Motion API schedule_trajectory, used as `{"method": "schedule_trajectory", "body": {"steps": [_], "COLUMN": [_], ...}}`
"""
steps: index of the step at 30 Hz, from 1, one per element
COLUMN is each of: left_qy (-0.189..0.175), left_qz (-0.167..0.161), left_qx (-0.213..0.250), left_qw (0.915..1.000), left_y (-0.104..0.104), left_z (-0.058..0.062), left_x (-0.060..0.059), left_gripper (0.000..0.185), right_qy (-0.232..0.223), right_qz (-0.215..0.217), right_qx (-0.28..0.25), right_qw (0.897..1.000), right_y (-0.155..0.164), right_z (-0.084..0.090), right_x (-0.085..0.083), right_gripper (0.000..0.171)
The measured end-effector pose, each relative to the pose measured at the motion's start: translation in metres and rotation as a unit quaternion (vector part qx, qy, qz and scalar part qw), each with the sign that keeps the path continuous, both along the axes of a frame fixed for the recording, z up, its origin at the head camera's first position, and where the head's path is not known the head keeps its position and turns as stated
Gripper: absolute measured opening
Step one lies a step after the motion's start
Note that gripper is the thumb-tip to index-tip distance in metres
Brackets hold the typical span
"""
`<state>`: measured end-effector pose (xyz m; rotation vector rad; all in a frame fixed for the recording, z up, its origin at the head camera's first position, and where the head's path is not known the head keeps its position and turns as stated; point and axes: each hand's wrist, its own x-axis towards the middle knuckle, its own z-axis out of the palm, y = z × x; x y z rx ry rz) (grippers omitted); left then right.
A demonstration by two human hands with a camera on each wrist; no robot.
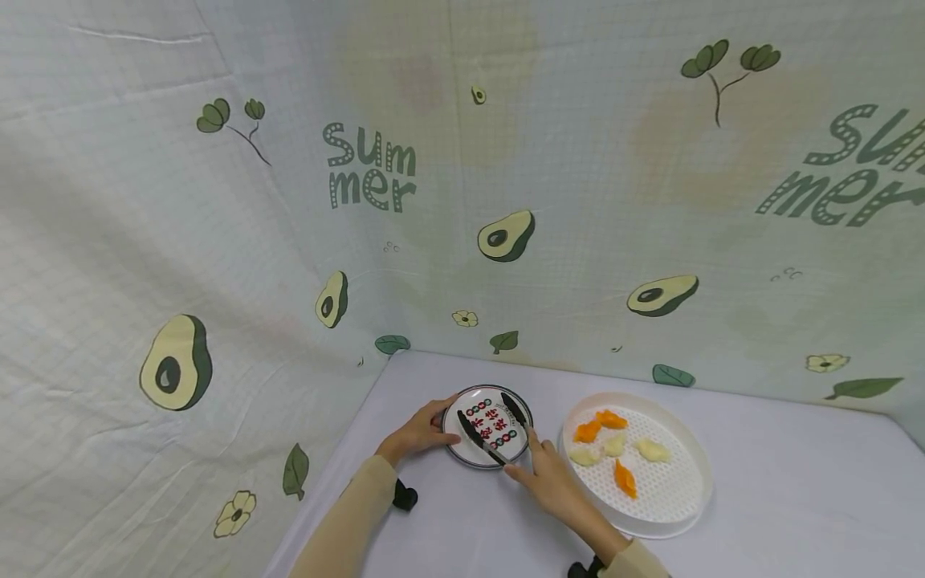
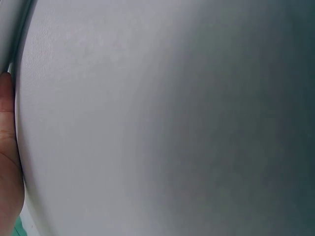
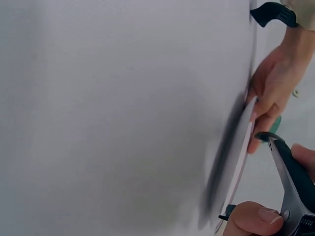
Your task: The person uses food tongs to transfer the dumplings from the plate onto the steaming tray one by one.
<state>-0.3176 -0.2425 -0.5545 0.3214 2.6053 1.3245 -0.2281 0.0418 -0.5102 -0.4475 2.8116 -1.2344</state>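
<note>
1. The left hand (image 1: 417, 433) steadies the small plate (image 1: 487, 425) by its rim, on the worktop (image 1: 759, 482) beside the white tray (image 1: 668, 514).
2. The right hand's (image 1: 552, 482) grip holds black tongs (image 1: 482, 437), jaws apart over the plate.
3. Best keep the plate pinned and the tongs low when reaching for the dumplings (image 1: 614, 453).

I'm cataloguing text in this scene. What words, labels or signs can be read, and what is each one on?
"Sum mer", in two rows, on the backdrop cloth.
"Su... mer" again on the cloth at the right edge, cut off by the frame.
Red characters on the small plate: too small to read.
Wrist views: no text.
</note>
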Motion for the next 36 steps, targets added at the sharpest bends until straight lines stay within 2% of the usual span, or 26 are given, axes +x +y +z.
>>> {"method": "schedule_trajectory", "body": {"steps": [19, 30, 36], "left_qy": [0.002, 0.007, 0.007], "left_qz": [0.005, -0.003, -0.004], "left_qx": [-0.006, -0.021, -0.034], "left_qw": [1.0, 0.9998, 0.9994], "left_y": [0.0, 0.002, 0.003], "left_z": [-0.003, -0.002, 0.004], "left_x": [0.001, 0.0, 0.0], "left_gripper": [0.088, 0.087, 0.087], "right_qy": [0.005, 0.018, 0.057], "right_qz": [0.004, -0.017, -0.019], "right_qx": [0.034, 0.118, 0.159], "right_qw": [0.999, 0.993, 0.985], "right_y": [0.003, 0.001, -0.003], "right_z": [-0.019, -0.021, -0.025], "right_x": [0.001, 0.002, 0.002], "right_gripper": [0.089, 0.092, 0.095]}}
